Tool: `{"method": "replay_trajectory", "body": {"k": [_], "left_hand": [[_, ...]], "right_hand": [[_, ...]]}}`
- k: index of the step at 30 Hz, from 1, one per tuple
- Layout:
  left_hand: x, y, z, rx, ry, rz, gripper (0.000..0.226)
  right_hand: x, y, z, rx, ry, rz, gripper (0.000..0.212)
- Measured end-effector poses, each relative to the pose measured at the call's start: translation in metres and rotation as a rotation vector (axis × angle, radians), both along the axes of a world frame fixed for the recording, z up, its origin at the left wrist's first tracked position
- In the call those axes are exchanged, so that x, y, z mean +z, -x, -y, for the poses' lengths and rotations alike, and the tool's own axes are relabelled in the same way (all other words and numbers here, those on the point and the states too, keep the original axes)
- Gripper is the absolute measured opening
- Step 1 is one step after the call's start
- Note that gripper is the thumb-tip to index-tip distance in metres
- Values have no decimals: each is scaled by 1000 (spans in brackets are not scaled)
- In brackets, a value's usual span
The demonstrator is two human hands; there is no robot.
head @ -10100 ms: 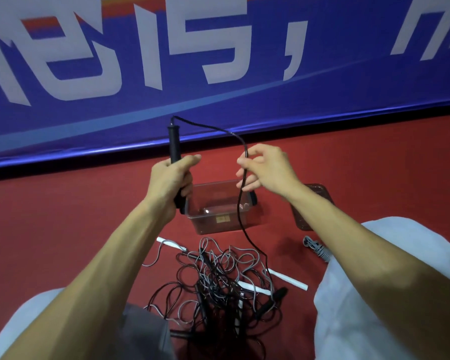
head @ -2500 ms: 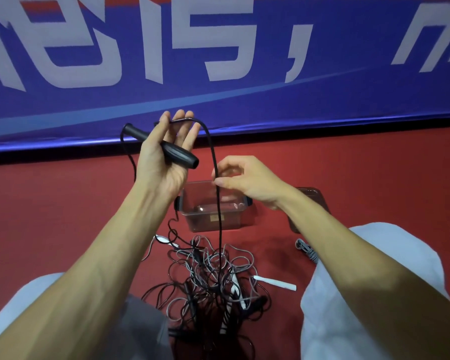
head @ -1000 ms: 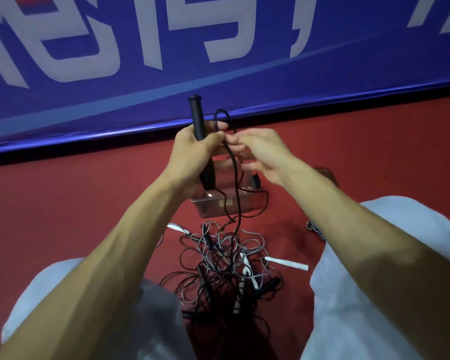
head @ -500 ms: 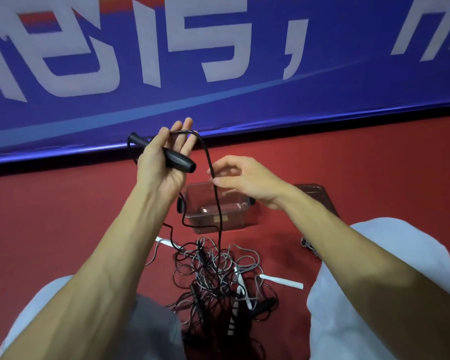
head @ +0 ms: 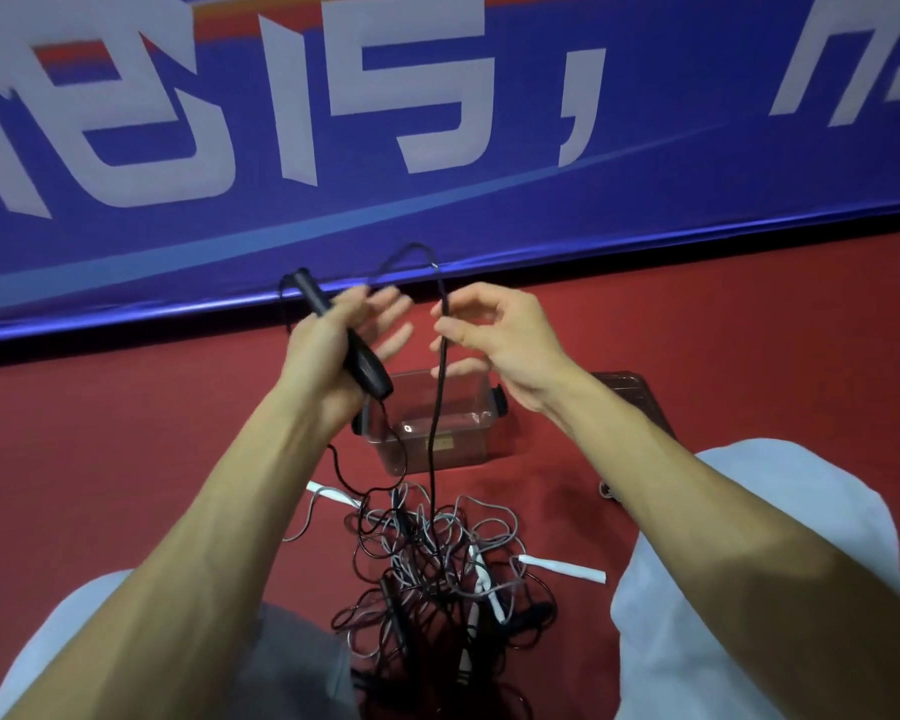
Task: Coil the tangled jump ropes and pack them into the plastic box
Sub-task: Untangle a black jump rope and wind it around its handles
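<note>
While the left hand (head: 319,362) clamps a black handle (head: 367,374) under its thumb, the right hand (head: 505,341) pinches its thin black cord (head: 439,402).
The cord drops in front of the clear plastic box (head: 463,449) into the tangle (head: 427,563) of black and grey ropes — all on the red floor (head: 126,433).

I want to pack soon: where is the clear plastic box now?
In the head view the clear plastic box stands on the red floor near the centre, just beyond the rope tangle.
</note>
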State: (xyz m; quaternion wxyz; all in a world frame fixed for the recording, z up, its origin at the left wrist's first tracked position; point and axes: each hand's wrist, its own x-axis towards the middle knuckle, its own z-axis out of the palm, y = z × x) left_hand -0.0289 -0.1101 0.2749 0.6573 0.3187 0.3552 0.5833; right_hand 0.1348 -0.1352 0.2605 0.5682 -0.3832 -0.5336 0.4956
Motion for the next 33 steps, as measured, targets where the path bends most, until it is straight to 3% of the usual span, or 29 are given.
{"method": "replay_trajectory", "body": {"k": [5, 11, 14, 17, 23, 33], "left_hand": [[-19, -12, 16, -215, -87, -691, 13], [-19, -12, 23, -359, -134, -786, 16], [-11, -13, 32, -500, -179, -720, 15], [-10, -16, 37, -529, -251, -727, 15], [6, -18, 35, -326, -195, -398, 9], [19, -7, 23, -88, -90, 138, 12]], "right_hand": [[10, -4, -1, -44, -13, -311, 12], [14, -11, -6, -150, -4, -555, 13], [11, -19, -11, -231, 19, -691, 12], [8, -22, -15, -312, 62, -712, 12], [2, -18, -15, -351, 250, -613, 11], [-6, 7, -3, -19, 271, 182, 41]]}}
